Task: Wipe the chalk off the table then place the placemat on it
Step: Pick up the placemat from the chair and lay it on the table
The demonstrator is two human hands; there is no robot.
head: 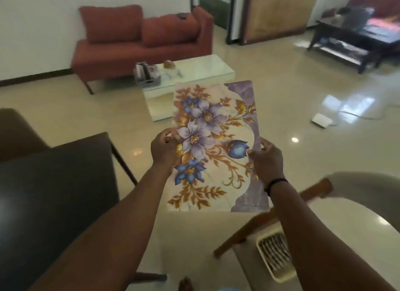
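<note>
A floral placemat [216, 147] is held in the air over the floor, its long axis pointing away from the person. The left hand [164, 147] and right hand [267, 158] pinch its opposite long edges, with the white coffee table [207, 63] beyond its far end.

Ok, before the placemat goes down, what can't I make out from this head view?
- Chalk on the white table: the corner in view is blurred and cut by the right edge; wiped or not, cannot tell.
- White coffee table items: too small and blurred to name.
- Floor and coffee table's near end: hidden behind the placemat.
- Left hand and right hand fingers: mostly behind the placemat edges.
- No wiping cloth in view.
</note>
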